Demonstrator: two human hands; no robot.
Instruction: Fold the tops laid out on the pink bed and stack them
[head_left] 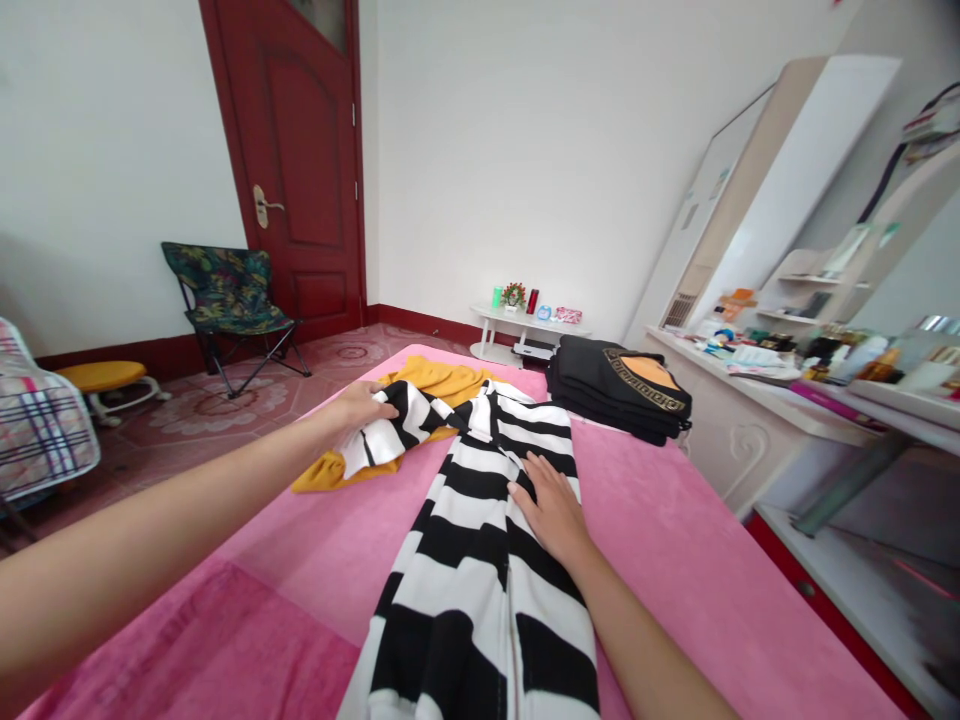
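Head view, my notes from the remote station. The black-and-white striped garment (465, 570) lies on the pink cover (660, 530), its near end running out of view, its far end creased.

Left hand (365, 408): fingers narrow, thumb over a striped end (409, 415), perhaps a sleeve, which extends over the yellow cloth (442, 376). Right hand (553, 502): laid on the garment's right side, fingers extended and slightly apart, gripping nothing that I can see.

Risks, as I judge them:
1. The striped end overlaps the yellow cloth; friction between the 2 fabrics could drag or bunch the yellow piece.
2. If the right hand presses too lightly, a left pull could skew the garment and deepen its creases.
3. The black clothing stack (585, 385) is near the far right corner; a wide sweep could disturb it.
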